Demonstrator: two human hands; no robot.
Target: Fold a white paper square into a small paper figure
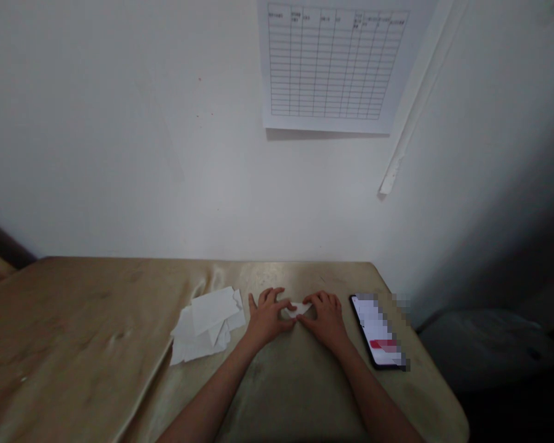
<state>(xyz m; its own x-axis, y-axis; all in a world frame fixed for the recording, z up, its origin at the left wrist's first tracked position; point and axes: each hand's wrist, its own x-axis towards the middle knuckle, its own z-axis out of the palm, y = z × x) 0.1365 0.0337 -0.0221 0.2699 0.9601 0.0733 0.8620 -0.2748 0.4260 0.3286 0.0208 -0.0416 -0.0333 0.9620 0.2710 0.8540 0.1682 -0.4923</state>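
Note:
Between my two hands lies a small folded piece of white paper [299,309], low over the tan table. My left hand [268,317] pinches its left side with thumb and index finger, the other fingers spread. On the right side, the thumb and index finger of my right hand [325,319] grip the same paper, with the remaining fingers curled. Part of the paper is hidden behind the fingertips. Left of my left hand rests a loose pile of torn white paper sheets [207,323], overlapping one another.
A phone [378,332] with a lit, partly blurred screen lies right of my right hand. The table [295,394] has a wrinkled tan cover and meets a white wall [203,184]. A printed chart [327,67] hangs on the wall. Beyond the right edge sits a dim, pale bulky shape [480,344].

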